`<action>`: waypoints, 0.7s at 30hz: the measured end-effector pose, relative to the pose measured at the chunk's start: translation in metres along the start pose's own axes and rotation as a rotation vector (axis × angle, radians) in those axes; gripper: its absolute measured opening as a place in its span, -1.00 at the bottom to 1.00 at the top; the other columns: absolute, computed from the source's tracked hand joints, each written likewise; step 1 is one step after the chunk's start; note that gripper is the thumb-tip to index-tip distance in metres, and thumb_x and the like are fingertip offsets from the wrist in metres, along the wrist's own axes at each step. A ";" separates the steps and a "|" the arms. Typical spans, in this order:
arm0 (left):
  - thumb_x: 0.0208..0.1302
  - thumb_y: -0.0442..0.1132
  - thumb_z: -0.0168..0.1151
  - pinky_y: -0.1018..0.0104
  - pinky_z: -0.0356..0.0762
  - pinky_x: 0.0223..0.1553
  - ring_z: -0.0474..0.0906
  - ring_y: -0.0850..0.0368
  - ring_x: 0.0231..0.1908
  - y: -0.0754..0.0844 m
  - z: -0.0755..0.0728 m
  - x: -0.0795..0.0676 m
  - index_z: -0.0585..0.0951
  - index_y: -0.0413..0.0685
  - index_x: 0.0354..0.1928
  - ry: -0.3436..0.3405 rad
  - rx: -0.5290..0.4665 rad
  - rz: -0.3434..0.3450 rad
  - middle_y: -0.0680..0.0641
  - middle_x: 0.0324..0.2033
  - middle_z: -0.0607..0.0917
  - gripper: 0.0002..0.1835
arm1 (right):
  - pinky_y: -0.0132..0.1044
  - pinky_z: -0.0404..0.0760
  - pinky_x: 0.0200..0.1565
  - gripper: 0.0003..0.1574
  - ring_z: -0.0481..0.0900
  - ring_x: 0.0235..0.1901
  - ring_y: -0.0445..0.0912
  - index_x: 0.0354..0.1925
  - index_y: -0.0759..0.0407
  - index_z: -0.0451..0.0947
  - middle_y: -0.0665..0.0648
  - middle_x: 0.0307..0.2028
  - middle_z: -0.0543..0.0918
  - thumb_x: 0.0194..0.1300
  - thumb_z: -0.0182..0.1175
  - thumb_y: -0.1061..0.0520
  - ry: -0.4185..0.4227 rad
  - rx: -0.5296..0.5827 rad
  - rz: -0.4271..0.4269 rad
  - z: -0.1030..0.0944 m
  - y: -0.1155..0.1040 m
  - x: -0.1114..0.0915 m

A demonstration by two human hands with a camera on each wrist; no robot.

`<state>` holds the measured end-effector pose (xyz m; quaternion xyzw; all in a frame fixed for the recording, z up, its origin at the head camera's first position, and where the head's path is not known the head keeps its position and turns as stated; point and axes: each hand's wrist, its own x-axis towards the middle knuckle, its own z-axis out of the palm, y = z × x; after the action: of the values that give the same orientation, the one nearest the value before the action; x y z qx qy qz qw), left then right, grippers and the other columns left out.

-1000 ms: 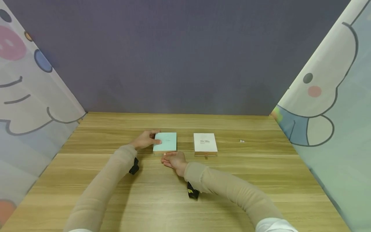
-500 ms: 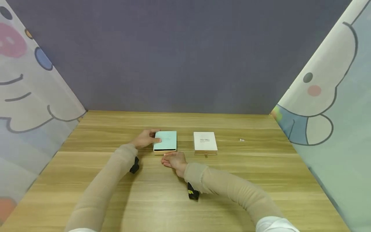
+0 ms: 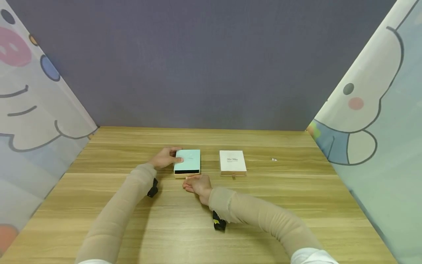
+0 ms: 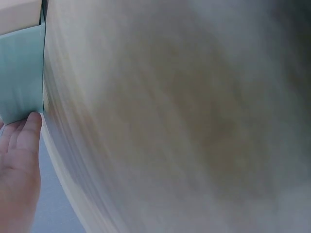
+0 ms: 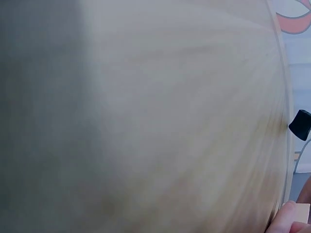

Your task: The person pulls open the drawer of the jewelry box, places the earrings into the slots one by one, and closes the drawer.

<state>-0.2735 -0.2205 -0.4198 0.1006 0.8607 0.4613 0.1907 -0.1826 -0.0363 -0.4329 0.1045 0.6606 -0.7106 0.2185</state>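
A teal drawer box (image 3: pixel 188 160) lies on the wooden table, with its cream-edged drawer (image 3: pixel 179 176) slid partly out at the front and a dark strip of its inside showing. My left hand (image 3: pixel 164 157) holds the box at its left side, thumb on the lid and fingers round the back edge. In the left wrist view, those fingers touch the end of the teal sleeve (image 4: pixel 22 73). At the drawer's front, my right hand (image 3: pixel 199 183) pinches the small pull tab, which the fingers mostly hide. The right wrist view catches only fingertips (image 5: pixel 284 218) by the pale drawer front (image 5: pixel 302 212).
To the right stands a white drawer box (image 3: pixel 232 161) with dark lettering and a small tab, its drawer in. Farther right lies a tiny shiny item (image 3: pixel 274 159), too small to identify. A grey panel (image 3: pixel 204 73) rises behind the table, with cartoon-printed sheets (image 3: pixel 366 110) on both sides.
The teal box's drawer, closed a second ago, has come out toward me, exposing a dark strip. My right hand has moved slightly nearer with it; my left hand and the box sleeve stay in place.
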 end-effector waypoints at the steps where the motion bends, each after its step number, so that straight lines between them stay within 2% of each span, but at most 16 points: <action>1: 0.19 -0.08 0.24 -0.10 0.23 0.24 0.13 -0.28 0.28 0.000 0.000 0.000 0.17 -0.22 0.35 -0.001 0.000 0.001 -0.33 0.32 0.17 -0.24 | -0.36 0.66 -0.29 -0.81 0.67 -0.45 -0.16 -0.19 0.44 0.53 0.26 -0.40 0.70 0.21 0.12 0.35 -0.001 -0.001 -0.001 0.000 0.001 0.000; 8: 0.19 -0.10 0.25 -0.12 0.24 0.23 0.11 -0.29 0.29 0.004 0.001 0.000 0.17 -0.24 0.35 0.003 -0.011 0.021 -0.34 0.32 0.15 -0.24 | -0.38 0.66 -0.32 -0.82 0.67 -0.47 -0.18 -0.21 0.42 0.54 0.24 -0.41 0.70 0.20 0.13 0.36 0.013 -0.020 -0.016 0.000 0.003 -0.006; 15: 0.18 -0.09 0.25 -0.11 0.22 0.24 0.10 -0.28 0.30 -0.002 -0.002 -0.002 0.17 -0.22 0.35 -0.003 -0.029 0.020 -0.33 0.33 0.15 -0.23 | -0.41 0.65 -0.40 -0.86 0.65 -0.52 -0.20 -0.26 0.40 0.54 0.25 -0.44 0.70 0.17 0.14 0.37 0.015 -0.031 -0.008 0.003 0.009 -0.020; 21: 0.21 -0.09 0.22 -0.12 0.21 0.25 0.08 -0.29 0.30 0.000 -0.001 -0.003 0.16 -0.21 0.36 -0.005 -0.006 0.016 -0.33 0.33 0.13 -0.25 | -0.41 0.66 -0.40 -0.86 0.64 -0.53 -0.21 -0.26 0.42 0.55 0.26 -0.44 0.70 0.16 0.14 0.38 0.019 -0.028 -0.023 0.003 0.012 -0.025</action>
<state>-0.2706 -0.2222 -0.4184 0.1081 0.8579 0.4652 0.1894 -0.1549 -0.0355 -0.4325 0.1004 0.6736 -0.7028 0.2055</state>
